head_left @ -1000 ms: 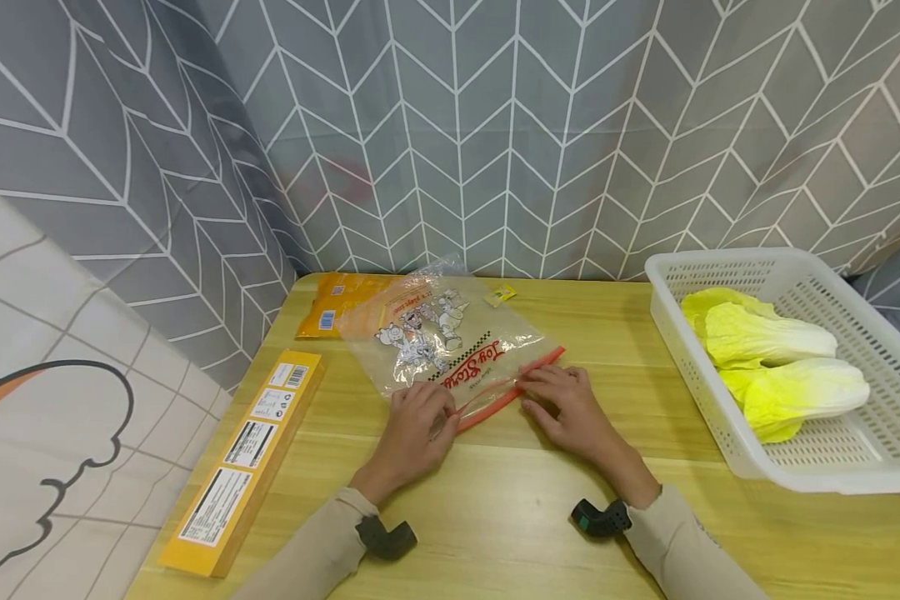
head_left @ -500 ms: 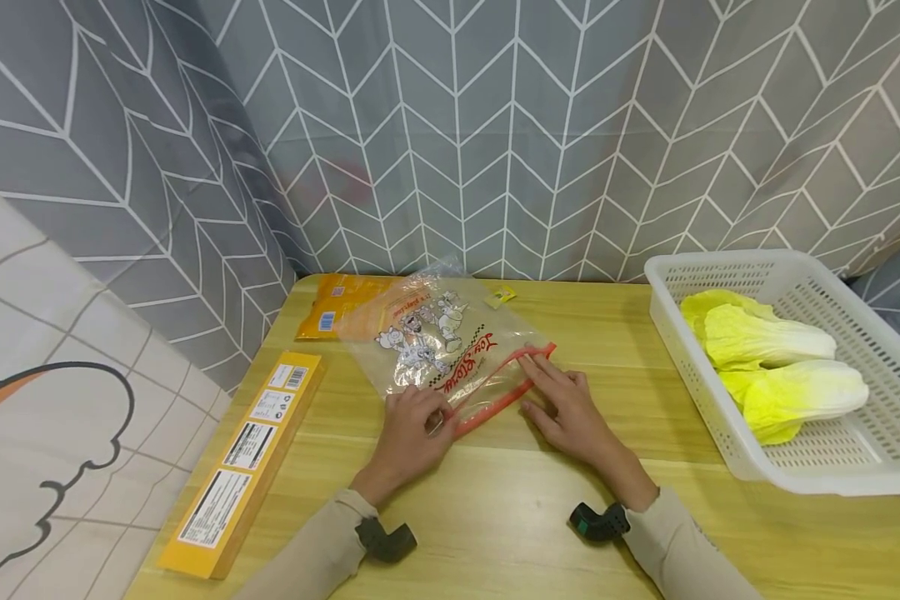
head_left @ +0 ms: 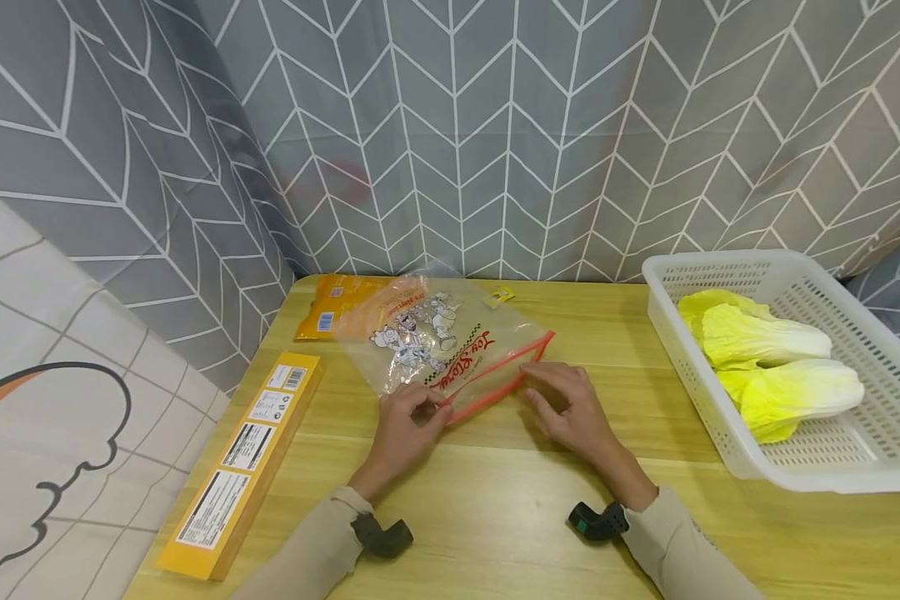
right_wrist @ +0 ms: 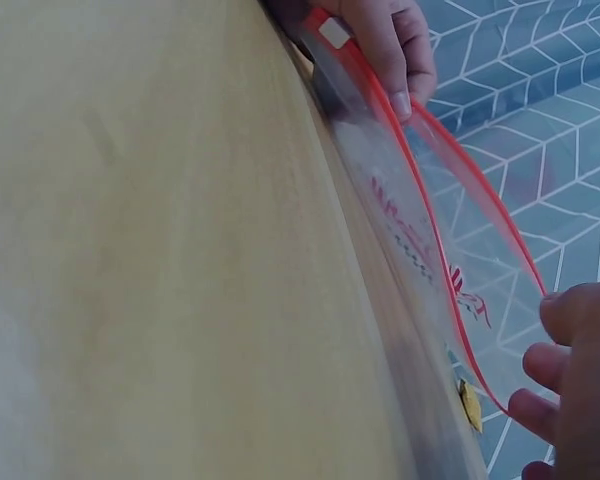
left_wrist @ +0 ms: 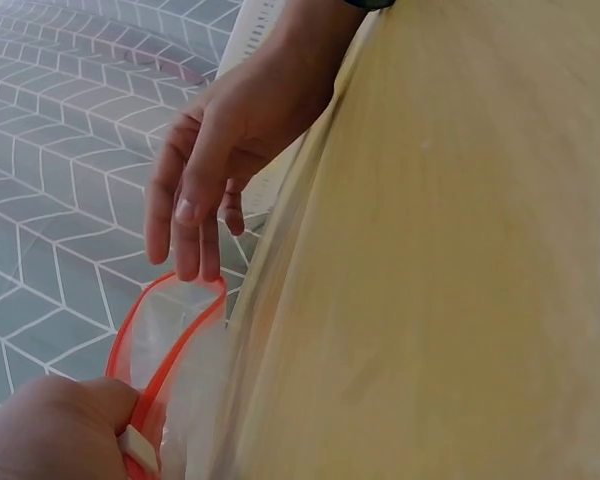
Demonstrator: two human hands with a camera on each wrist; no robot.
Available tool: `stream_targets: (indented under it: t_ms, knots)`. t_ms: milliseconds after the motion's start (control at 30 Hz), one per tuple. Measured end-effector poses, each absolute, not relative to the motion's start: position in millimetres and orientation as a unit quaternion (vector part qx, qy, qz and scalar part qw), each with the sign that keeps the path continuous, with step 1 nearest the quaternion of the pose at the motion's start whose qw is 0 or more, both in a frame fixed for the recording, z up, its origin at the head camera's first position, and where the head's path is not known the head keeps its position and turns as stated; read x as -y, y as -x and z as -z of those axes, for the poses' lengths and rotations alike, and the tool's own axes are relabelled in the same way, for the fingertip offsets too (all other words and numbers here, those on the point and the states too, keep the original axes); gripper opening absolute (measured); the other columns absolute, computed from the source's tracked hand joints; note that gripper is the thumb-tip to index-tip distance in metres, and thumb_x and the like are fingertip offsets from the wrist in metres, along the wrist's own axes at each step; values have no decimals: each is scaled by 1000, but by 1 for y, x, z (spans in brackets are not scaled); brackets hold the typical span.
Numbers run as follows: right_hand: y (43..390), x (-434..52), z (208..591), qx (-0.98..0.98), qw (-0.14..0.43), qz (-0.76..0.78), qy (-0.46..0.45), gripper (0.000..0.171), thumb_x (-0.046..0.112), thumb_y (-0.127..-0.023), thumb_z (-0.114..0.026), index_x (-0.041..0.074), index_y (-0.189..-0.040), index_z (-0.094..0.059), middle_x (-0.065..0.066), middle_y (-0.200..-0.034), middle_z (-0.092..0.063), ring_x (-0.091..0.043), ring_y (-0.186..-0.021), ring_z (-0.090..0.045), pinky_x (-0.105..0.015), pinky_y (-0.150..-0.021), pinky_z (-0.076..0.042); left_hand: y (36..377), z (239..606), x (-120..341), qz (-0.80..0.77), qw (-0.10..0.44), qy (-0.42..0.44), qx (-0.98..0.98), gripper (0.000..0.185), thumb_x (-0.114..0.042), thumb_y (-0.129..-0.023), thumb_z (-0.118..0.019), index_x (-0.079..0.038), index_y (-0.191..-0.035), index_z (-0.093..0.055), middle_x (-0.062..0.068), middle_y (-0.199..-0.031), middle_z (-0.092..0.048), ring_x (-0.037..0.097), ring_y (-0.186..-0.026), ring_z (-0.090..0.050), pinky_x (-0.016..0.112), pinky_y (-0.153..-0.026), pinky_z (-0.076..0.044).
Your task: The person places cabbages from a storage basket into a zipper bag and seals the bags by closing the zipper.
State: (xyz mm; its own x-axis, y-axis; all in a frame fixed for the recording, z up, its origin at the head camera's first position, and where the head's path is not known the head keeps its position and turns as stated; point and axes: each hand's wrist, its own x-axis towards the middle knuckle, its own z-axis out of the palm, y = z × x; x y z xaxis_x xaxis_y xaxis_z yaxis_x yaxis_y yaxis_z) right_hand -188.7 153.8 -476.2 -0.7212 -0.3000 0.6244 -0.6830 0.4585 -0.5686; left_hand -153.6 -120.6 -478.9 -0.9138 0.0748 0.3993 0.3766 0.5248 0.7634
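A clear zip bag (head_left: 487, 356) with red lettering and cartoon figures lies on the table, its red-edged mouth parted into a loop. My left hand (head_left: 408, 425) pinches the near left end of that mouth between thumb and fingers. Close to its thumb in the left wrist view is a white zip slider (left_wrist: 138, 450). My right hand (head_left: 573, 408) is at the other end of the mouth, fingers fairly straight, fingertips touching the red edge (right_wrist: 490, 195). In the left wrist view the right fingers point down at the loop. No contents show inside the bag.
An orange packet (head_left: 330, 312) lies partly under the bag's far left corner. A long yellow box (head_left: 243, 458) lies at the left. A small yellow sachet (head_left: 502, 294) is behind the bag. At right, a white basket (head_left: 690, 392) holds two cabbage pieces (head_left: 795, 396).
The bag's mouth has spread from a narrow slit to a wider loop, its right end rising slightly. My right fingers have shifted along the edge; the left hand keeps its hold.
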Motion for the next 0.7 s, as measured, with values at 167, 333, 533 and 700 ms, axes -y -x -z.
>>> stream_targets:
  t_ms: [167, 333, 533, 700]
  knots:
    - [192, -154, 473, 812, 232, -444, -299, 33, -3, -85, -74, 2, -118, -73, -11, -113, -77, -27, -106, -68, -29, -90, -42, 154, 480, 121, 468, 169, 126, 858, 10, -17, -83, -82, -22, -87, -74, -11, -79, -65, 7, -78, -56, 35, -89, -32]
    - [195, -158, 466, 815, 216, -449, -295, 34, -4, -85, -75, 1, -118, -72, -11, -109, -78, -30, -102, -71, -31, -87, -45, 154, 482, 120, 465, 178, 128, 858, 10, -17, -83, -81, -22, -87, -74, -11, -79, -65, 7, -78, -56, 35, -88, -31]
    - [192, -165, 447, 843, 145, -434, -282, 38, 4, -90, -74, 3, -128, -68, -11, -119, -76, -31, -115, -68, -49, -100, -44, 154, 482, 121, 464, 185, 134, 856, 11, -17, -82, -82, -22, -87, -74, -12, -77, -63, 6, -76, -54, 34, -86, -30]
    - [192, -172, 432, 858, 143, -397, -294, 42, 6, -89, -75, 6, -130, -68, -11, -122, -75, -31, -116, -68, -47, -97, -43, 153, 481, 121, 466, 178, 132, 857, 10, -20, -83, -83, -24, -88, -75, -13, -76, -62, 6, -76, -53, 35, -89, -31]
